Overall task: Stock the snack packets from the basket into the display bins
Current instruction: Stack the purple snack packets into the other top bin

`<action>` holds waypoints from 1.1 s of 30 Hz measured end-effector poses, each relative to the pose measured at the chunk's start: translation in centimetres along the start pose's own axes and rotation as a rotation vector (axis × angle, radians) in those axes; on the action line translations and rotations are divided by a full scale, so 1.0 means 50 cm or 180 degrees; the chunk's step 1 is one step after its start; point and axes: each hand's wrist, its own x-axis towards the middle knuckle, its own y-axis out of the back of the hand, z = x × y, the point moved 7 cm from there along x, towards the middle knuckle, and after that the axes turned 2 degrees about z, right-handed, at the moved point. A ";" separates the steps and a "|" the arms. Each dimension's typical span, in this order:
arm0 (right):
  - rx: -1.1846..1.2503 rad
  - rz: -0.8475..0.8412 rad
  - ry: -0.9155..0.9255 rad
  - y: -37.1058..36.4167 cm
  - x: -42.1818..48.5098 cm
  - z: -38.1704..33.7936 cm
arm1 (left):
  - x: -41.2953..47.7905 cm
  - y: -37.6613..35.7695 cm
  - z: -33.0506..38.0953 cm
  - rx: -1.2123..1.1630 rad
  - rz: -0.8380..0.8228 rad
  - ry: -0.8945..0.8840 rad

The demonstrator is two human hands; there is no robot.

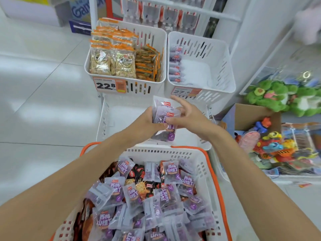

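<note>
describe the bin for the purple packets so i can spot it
Beyond the orange-rimmed basket, two white slotted bins sit side by side. Pick the right bin: nearly bare, one row of purple packets along its left wall, while the left bin is crammed.

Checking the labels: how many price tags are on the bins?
2. The left tag is on the left bin front; the right tag is on the right bin front. Others may be hidden lower down.
</note>
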 end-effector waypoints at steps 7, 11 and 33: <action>-0.0410 0.1038 0.0574 0.298 0.101 -0.131 | 0.222 0.037 0.176 0.1860 0.0430 -0.0681; -0.0931 0.1978 0.0754 0.449 0.202 -0.095 | 0.328 0.046 0.205 0.2628 0.0578 -0.1017; -0.0657 0.0432 -0.0239 0.369 0.374 0.113 | 0.413 0.045 0.091 0.3420 0.0306 -0.0897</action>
